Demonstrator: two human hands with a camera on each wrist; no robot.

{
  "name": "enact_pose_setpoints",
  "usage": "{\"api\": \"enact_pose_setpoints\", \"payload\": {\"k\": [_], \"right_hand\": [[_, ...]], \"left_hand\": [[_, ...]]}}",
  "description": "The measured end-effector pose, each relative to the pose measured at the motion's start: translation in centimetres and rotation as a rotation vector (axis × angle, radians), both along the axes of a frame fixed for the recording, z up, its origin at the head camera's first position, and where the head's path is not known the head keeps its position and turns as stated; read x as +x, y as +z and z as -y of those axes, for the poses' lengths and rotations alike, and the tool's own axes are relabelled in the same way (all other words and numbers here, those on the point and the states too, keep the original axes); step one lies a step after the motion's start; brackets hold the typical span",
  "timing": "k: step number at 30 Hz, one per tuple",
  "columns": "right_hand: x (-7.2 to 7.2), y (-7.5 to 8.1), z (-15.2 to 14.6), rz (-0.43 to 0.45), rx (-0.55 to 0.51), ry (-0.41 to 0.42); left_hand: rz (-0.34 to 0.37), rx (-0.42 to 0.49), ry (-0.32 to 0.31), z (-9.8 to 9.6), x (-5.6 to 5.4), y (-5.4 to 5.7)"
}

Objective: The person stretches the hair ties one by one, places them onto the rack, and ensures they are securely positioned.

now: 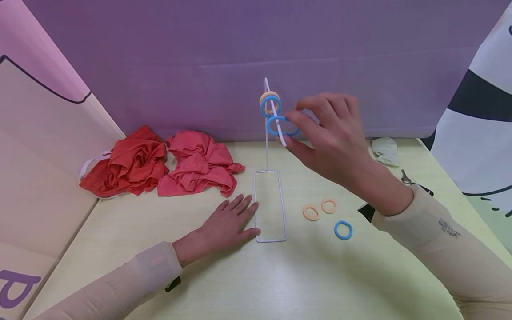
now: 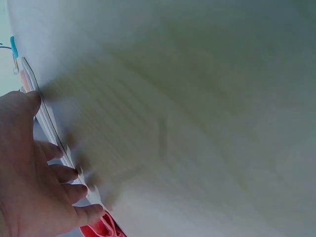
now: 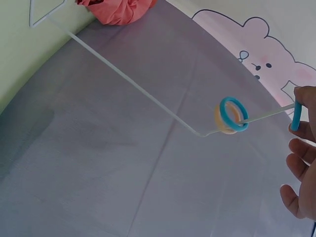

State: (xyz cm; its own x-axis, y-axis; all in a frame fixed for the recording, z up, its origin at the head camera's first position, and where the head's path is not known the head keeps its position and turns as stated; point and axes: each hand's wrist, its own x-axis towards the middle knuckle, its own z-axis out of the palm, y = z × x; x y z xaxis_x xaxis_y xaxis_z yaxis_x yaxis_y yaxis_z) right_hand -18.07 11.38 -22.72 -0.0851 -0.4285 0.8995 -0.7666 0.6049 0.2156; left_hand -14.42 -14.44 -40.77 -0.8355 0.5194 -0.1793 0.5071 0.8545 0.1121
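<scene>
A white wire stand [image 1: 266, 153] rises from a rectangular base on the table, with an arm at its top pointing toward me. My right hand [image 1: 334, 133] pinches a blue ring [image 1: 268, 128] between thumb and fingers, and the ring is around the arm's near end. Farther along that arm hang an orange ring [image 3: 218, 118] and another blue ring [image 3: 245, 114], side by side. My left hand [image 1: 224, 224] lies on the table with fingers spread, its fingertips touching the left side of the base. In the left wrist view its fingers [image 2: 74, 192] reach the base wire.
Right of the base lie two orange rings [image 1: 310, 218] [image 1: 329, 211] and a blue ring [image 1: 351, 231]. Crumpled red cloth [image 1: 132, 162] and pink cloth [image 1: 200, 164] sit at the back left. A pale cloth [image 1: 386, 151] and a key [image 1: 406, 178] lie at the right. A purple curtain [image 1: 180, 66] stands behind.
</scene>
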Motion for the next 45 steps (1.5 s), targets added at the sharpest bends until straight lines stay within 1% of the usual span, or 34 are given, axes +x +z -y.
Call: {"api": "enact_pose_setpoints", "payload": {"k": [7,12,24,36,45], "right_hand": [[-1.4,-0.3,0.4,0.011,0.029,-0.058],[-2.1,-0.4,0.6,0.036,0.034,-0.097],[-3.4,-0.4,1.1,0.066,0.012,-0.121],[-4.1,-0.5,1.1,0.113,0.021,-0.170],[-4.0,-0.9,0.0,0.143,0.079,-0.192]], "left_hand": [[0.021,0.012,-0.003,0.0,0.0,-0.1],[0.029,0.013,0.003,0.0,0.0,-0.2],[0.038,0.018,0.006,-0.1,0.1,0.1],[0.040,0.008,-0.001,0.0,0.0,0.2],[0.037,-0.007,-0.003,0.0,-0.1,0.0]]}}
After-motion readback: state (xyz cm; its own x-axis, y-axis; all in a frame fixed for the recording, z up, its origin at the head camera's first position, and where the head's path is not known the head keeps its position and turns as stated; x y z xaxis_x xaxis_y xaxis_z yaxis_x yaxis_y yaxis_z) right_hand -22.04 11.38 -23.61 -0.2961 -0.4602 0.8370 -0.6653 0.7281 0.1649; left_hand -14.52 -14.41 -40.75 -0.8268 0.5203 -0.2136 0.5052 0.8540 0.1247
